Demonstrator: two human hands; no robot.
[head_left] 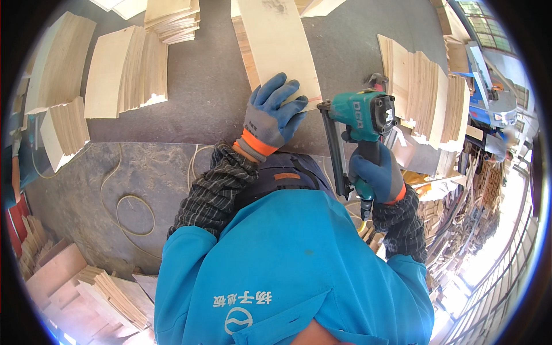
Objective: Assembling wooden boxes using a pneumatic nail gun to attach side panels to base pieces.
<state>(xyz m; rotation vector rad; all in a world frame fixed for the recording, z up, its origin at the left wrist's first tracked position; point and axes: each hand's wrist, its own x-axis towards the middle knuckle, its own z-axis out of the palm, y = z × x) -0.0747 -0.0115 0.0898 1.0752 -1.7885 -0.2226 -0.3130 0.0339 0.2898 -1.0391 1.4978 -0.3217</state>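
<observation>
Plywood fills the head view: a pale rectangular plywood board [280, 46] lies at the upper centre of the frame on a grey worktop [207, 86]. The left hand [270, 118], in a blue glove with an orange cuff, lies flat on the near end of that board, fingers spread and pressing down rather than pinching. The right hand [376, 175], gloved the same way, is wrapped tight round the handle of a teal pneumatic nail gun [362, 118] at centre right, its long black magazine slanting down toward the body and its nose just beside the board's near right corner; whether the nose touches the wood cannot be told.

As a judgement, the nailing looks to be under way, with plenty left: no nail heads can be made out on the held board, and stacks of pale plywood sheets [123, 69] stand unworked at upper left, with a fanned stack of similar boards [428, 95] at upper right. More offcuts lie at lower left.

Packages are not visible. The only marking is a white emblem with white characters on the blue work jacket [276, 270], at lower centre.
</observation>
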